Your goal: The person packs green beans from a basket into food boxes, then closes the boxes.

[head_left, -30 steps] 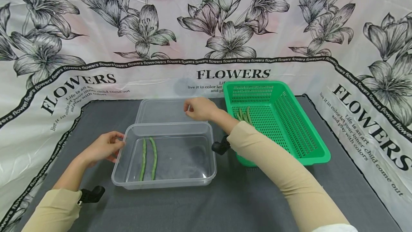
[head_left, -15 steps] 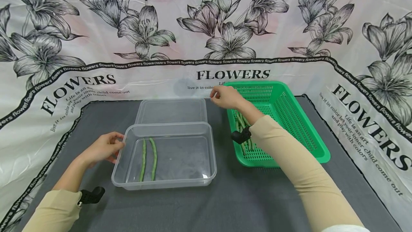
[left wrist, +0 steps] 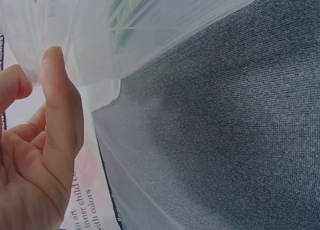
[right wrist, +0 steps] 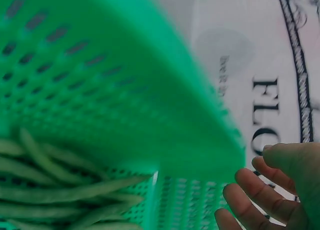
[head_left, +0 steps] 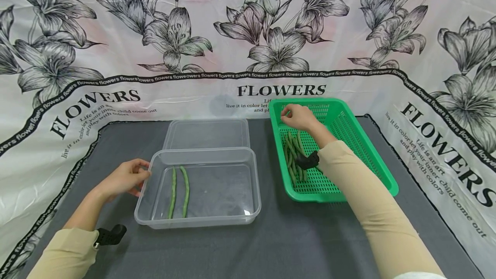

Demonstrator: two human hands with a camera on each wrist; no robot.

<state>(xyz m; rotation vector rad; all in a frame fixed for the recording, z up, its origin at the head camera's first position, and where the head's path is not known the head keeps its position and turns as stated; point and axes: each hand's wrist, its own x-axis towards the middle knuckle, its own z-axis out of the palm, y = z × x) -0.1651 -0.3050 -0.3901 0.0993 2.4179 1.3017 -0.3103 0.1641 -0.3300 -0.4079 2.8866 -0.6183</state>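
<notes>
Two green beans lie lengthwise, apart from each other, in the left half of a clear plastic box. At the box's left rim is my left hand, its fingertips at the wall and its fingers loosely bent. The left wrist view shows that hand beside the translucent wall. Over the far left part of a green plastic basket hangs my right hand, holding nothing. Its fingers are spread and slightly bent in the right wrist view. Several green beans lie below, partly hidden by the wrist strap.
A clear flat lid lies behind the box. Grey cloth covers the table, and a white flower-print curtain stands behind and at both sides. Black straps with cameras sit on the wrists.
My right hand has moved rightward from above the lid to over the green basket, uncovering the lid and more beans. The left hand and the box have stayed in place.
</notes>
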